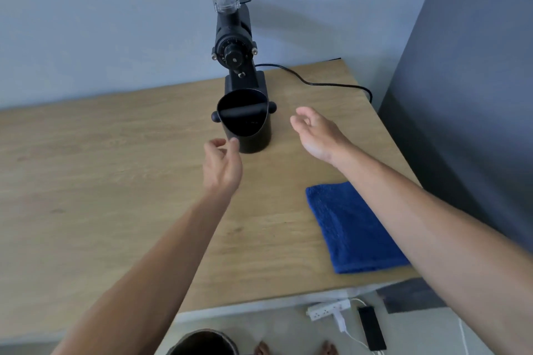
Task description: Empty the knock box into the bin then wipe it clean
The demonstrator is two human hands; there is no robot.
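A black knock box [253,135] with a bar across its mouth stands upright on the wooden table [101,176], just in front of the grinder. My left hand [223,166] hovers at its near left side, fingers apart, fingertips close to its rim; whether they touch it I cannot tell. My right hand [315,131] is open to the right of the box, apart from it. A folded blue cloth [352,228] lies on the table's right part, partly under my right forearm. The dark bin [202,343] sits on the floor below the table's front edge.
A black coffee grinder [235,46] with a clear hopper stands behind the box, its cable [317,83] trailing right. A dark grey cabinet [467,95] borders the table's right edge. On the floor lie a white power strip [328,308], a black device [372,328] and my feet.
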